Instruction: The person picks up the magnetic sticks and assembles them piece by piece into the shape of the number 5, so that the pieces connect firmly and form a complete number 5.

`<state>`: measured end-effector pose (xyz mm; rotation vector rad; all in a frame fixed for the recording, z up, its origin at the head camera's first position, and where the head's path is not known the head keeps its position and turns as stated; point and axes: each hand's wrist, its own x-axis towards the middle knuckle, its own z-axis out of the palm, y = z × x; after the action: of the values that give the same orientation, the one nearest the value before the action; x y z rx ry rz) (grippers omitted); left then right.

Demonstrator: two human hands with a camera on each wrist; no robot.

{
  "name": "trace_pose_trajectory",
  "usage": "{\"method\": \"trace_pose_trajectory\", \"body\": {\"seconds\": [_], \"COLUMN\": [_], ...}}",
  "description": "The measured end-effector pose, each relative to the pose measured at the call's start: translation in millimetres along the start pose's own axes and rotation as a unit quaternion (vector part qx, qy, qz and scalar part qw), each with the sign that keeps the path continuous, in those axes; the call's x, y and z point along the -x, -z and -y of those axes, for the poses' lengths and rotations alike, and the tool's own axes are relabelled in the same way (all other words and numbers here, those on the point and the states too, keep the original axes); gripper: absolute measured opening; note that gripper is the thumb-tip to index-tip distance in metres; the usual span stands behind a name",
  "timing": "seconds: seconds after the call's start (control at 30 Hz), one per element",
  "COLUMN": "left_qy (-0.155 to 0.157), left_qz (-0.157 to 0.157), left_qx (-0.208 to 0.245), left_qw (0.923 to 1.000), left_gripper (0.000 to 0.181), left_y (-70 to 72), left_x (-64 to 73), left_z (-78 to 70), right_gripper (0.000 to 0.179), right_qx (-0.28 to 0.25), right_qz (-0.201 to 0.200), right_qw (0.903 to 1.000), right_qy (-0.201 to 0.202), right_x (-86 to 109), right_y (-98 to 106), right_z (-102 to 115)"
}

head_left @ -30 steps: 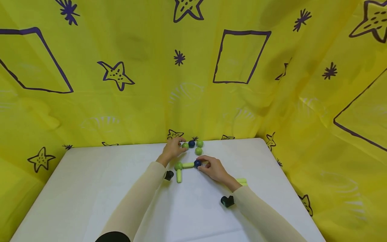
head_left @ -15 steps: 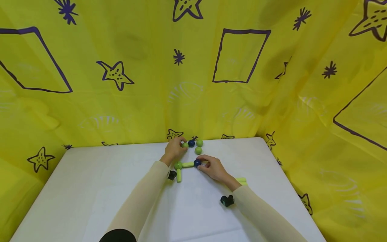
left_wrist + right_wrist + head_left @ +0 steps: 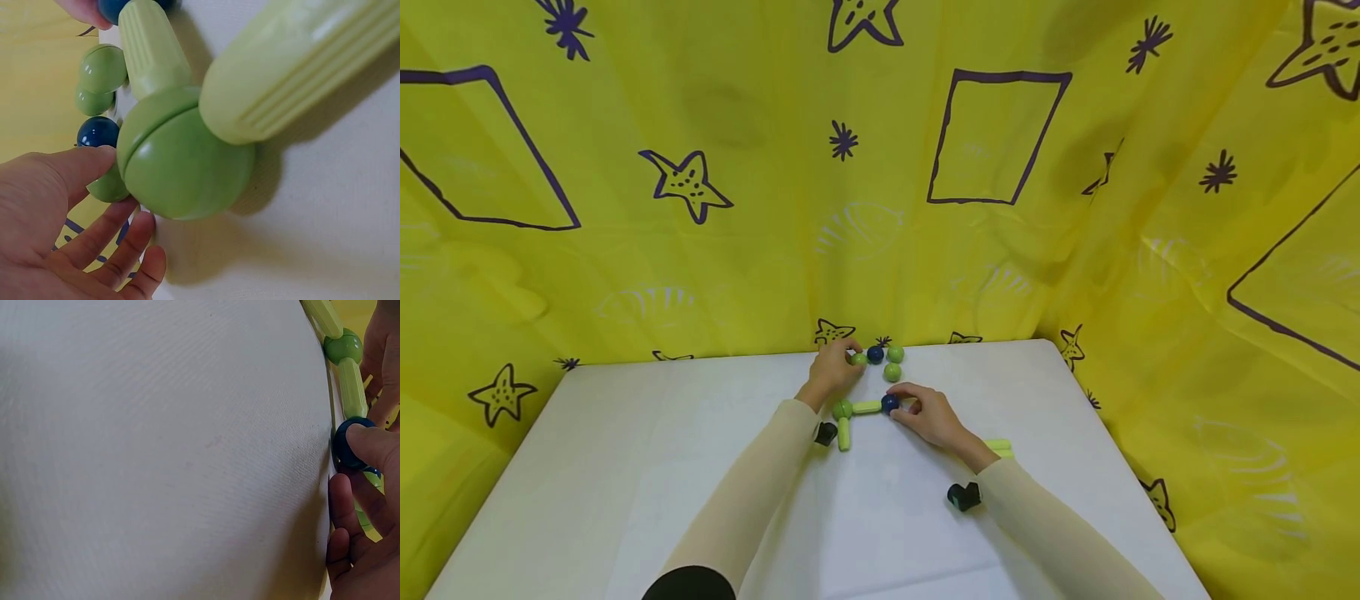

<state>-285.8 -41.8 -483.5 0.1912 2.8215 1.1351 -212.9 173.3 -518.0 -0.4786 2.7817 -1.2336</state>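
- The right grip [image 3: 932, 417], a bare hand, pinches a glossy dark blue ball [image 3: 890, 404] between thumb and fingers, at the free end of a joined piece.
- The left grip [image 3: 833, 367], also bare, pinches a loose glossy green ball [image 3: 859, 360] near the counter's far edge.
- From the dark blue ball, a pale yellow-green ribbed rod [image 3: 867, 407] runs to a grooved green connector ball [image 3: 842, 410]; a second pale rod [image 3: 844, 434] leaves that ball toward the person, making a corner.
- Just right of the left grip sit another dark blue ball [image 3: 876, 355] and two more green balls [image 3: 896, 354], one nearer the person.
- Further right, pale spare rods [image 3: 1000, 447] lie side by side, partly hidden behind the right forearm.
- Cream sleeves [image 3: 737, 492] cover both forearms; a black device sits at each wrist.
- The white counter [image 3: 625, 467] has a fine woven texture, soft arm shadows and a faint crease toward the person.
- Yellow drapes [image 3: 760, 250] hang behind and on both sides, printed with purple starfish, bursts and four-sided outlines, plus pale fish-like shapes; folds gather at the back right corner.
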Motion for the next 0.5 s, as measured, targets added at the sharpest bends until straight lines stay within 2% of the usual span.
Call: {"method": "trace_pose_trajectory", "body": {"seconds": [0.27, 0.5], "left_qy": [0.003, -0.006], "left_qz": [0.008, 0.004], "left_qx": [0.012, 0.013], "left_qw": [0.9999, 0.9999], "left_gripper": [0.026, 0.028], "left_y": [5.6, 6.1], "left_x": [0.9, 1.8], "left_z": [0.0, -0.9], "right_gripper": [0.035, 0.034], "right_qx": [0.002, -0.002], "right_qz": [0.007, 0.006], "right_qw": [1.0, 1.0], "right_qy": [0.0, 0.001], "right_x": [-1.6, 0.2], "right_y": [0.9, 2.4], "right_z": [2.5, 4.8]}}
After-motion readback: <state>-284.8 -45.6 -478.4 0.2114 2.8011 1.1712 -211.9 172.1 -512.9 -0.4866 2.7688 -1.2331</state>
